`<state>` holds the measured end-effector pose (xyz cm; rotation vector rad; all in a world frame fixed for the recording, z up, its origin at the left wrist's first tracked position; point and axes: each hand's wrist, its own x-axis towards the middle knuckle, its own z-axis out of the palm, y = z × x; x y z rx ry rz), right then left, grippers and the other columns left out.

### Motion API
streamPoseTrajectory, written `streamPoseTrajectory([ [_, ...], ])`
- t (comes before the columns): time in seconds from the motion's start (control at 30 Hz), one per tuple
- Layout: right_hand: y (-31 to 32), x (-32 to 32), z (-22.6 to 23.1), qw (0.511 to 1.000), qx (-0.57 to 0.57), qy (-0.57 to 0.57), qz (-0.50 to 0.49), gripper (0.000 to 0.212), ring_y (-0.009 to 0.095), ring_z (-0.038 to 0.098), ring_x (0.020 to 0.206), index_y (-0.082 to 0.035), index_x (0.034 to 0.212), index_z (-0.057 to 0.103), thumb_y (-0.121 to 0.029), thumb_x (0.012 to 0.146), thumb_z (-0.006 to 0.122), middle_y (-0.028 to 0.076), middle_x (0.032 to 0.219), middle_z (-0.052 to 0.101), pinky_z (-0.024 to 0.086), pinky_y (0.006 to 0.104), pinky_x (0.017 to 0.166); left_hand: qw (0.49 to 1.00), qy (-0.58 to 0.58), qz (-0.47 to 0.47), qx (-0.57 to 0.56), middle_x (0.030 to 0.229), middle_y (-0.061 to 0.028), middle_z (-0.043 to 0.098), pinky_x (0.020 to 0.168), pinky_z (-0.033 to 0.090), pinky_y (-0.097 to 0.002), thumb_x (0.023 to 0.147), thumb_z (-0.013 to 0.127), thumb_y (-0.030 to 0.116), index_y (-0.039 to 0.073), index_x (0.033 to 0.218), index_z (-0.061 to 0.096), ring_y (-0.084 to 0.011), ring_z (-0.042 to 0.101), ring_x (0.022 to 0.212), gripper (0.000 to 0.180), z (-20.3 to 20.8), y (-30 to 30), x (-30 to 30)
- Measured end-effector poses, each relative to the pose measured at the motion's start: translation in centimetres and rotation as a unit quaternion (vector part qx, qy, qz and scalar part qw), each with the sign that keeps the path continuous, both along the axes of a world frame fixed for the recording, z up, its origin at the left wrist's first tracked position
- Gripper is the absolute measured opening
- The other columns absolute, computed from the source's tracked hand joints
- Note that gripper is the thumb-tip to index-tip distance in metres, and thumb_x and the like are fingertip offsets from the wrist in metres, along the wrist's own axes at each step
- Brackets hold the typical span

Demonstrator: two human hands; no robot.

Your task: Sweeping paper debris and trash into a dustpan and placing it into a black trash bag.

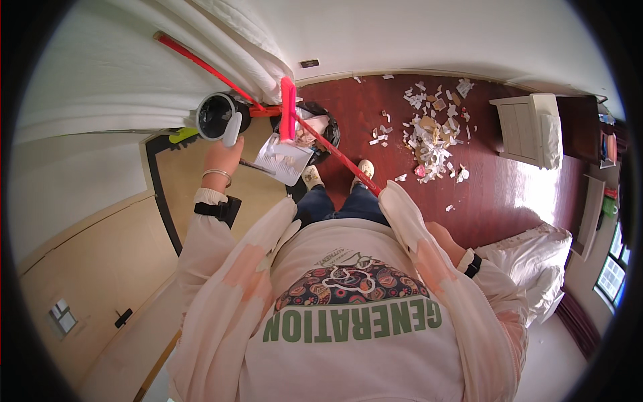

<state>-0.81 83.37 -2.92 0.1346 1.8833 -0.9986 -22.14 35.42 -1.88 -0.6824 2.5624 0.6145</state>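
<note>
My left hand (222, 155) is closed on what looks like the grey handle of a white dustpan (293, 167). The dustpan is tilted at a bin lined with a black bag (326, 144), with crumpled paper inside. Across the bin lies the red head of a broom (288, 110). The broom's red shaft runs back toward me and disappears behind my open jacket. On that side, my right hand (442, 236) shows only in part beside the jacket; its fingers are hidden. Just beyond my left hand stands a dark round container (216, 115).
Torn paper scraps (432, 144) lie heaped on the dark red floor (362, 127) to the right. A red pole (204, 67) leans by the white curtain (234, 33). A white cabinet (529, 130) and a covered piece of furniture (529, 261) stand at right.
</note>
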Motion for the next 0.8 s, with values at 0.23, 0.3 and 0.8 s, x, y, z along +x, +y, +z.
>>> streamPoseTrajectory([
  [0.23,-3.1,-3.5,2.9,0.966,0.159,0.092,0.180,0.027,0.037,0.064,0.083,-0.003,0.102,0.062,-0.022,0.084,0.055,0.021,0.081,0.065,0.051,0.0397,0.072,0.999,0.020,-0.012,-0.040,0.083,-0.0287,0.064,0.075,0.049,-0.0447,0.079,0.060,0.045,-0.008,0.089,0.066,-0.0415,0.063,0.084,0.055,-2.2,0.7,-0.1],
  [0.3,-3.0,-3.3,3.2,0.968,0.154,0.084,0.177,0.028,0.038,0.063,0.085,-0.003,0.105,0.061,-0.022,0.085,0.054,0.021,0.083,0.065,0.051,0.0407,0.073,0.996,0.059,-0.031,-0.065,0.083,-0.0290,0.064,0.075,0.049,-0.0452,0.079,0.060,0.045,-0.008,0.089,0.066,-0.0419,0.063,0.084,0.054,-2.1,1.9,0.0],
  [0.8,-3.1,-1.7,4.3,0.997,0.065,0.007,0.051,0.027,0.026,0.066,0.085,-0.009,0.102,0.067,-0.029,0.093,0.052,0.017,0.088,0.067,0.048,0.0336,0.075,0.990,0.016,-0.115,-0.086,0.088,-0.0300,0.063,0.078,0.049,-0.0458,0.079,0.060,0.046,-0.007,0.090,0.066,-0.0420,0.062,0.088,0.055,-2.1,4.1,-1.4],
])
